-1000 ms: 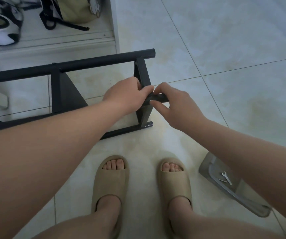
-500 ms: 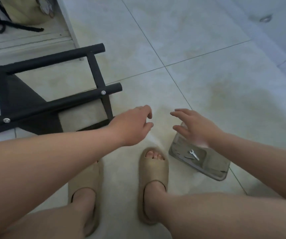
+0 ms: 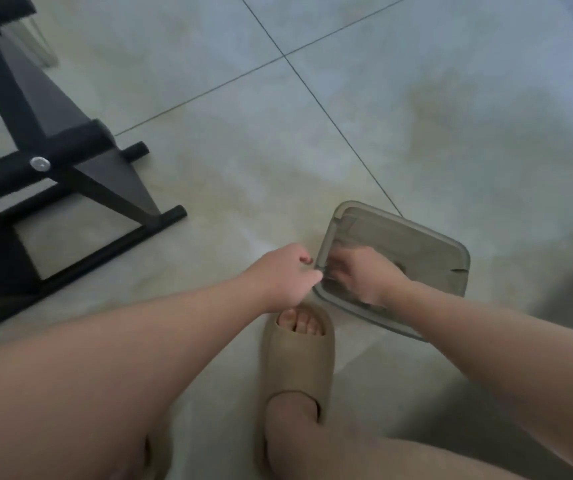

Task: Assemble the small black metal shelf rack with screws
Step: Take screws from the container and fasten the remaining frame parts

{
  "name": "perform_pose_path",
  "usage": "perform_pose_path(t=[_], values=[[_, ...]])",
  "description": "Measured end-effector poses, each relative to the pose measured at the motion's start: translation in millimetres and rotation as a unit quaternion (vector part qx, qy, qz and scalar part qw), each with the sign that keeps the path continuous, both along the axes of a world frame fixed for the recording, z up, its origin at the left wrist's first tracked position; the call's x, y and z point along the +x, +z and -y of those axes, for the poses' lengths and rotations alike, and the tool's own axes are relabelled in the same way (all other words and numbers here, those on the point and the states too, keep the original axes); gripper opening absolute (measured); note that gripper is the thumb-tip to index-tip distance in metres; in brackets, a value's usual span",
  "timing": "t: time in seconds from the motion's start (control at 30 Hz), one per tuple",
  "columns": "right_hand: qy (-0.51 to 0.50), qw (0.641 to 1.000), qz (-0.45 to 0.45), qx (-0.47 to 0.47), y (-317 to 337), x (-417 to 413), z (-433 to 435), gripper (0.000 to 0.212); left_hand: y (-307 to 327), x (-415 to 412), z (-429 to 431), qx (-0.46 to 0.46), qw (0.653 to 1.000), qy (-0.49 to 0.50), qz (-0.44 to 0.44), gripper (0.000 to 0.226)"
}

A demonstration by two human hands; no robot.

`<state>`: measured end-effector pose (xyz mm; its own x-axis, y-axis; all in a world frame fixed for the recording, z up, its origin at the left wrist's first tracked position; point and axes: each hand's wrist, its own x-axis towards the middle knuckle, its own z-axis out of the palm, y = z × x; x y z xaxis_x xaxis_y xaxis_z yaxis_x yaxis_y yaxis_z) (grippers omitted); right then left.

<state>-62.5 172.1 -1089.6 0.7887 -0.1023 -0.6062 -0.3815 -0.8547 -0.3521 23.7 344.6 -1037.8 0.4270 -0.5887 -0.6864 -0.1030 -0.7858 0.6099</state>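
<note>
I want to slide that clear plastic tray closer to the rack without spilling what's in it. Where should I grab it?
Grip the clear tray by its raised rim at the near-left edge, next to the left hand, coming from above. The tray lies flat on the tile floor, so only that upstanding lip gives the fingers purchase. The right hand already reaches inside.
</note>
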Motion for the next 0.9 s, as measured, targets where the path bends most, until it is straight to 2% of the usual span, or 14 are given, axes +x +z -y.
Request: perform_pose_path(t=[0.23, 0.53, 0.7, 0.77, 0.9], values=[[-0.037, 0.999, 0.027, -0.005, -36, 0, -4, 0.028, -21, -6, 6, -0.026, 0.995, 0.064, -0.068, 0.033], [-0.091, 0.995, 0.038, -0.023, -41, 4, -5, 0.017, -21, -4, 5, -0.029, 0.993, 0.074, -0.089, 0.031], [-0.174, 0.975, 0.136, -0.006, 3, -7, 2, 0.005, -6, 8, -3, 0.000, 0.994, 0.095, -0.057, 0.031], [-0.195, 0.964, 0.177, 0.024, 33, -5, 1, 0.011, 9, 21, -8, 0.002, 0.991, 0.122, -0.051, 0.017], [-0.208, 0.940, 0.254, 0.092, 102, 16, -20, 0.023, 49, 48, -22, 0.002, 0.975, 0.197, -0.103, 0.023]])
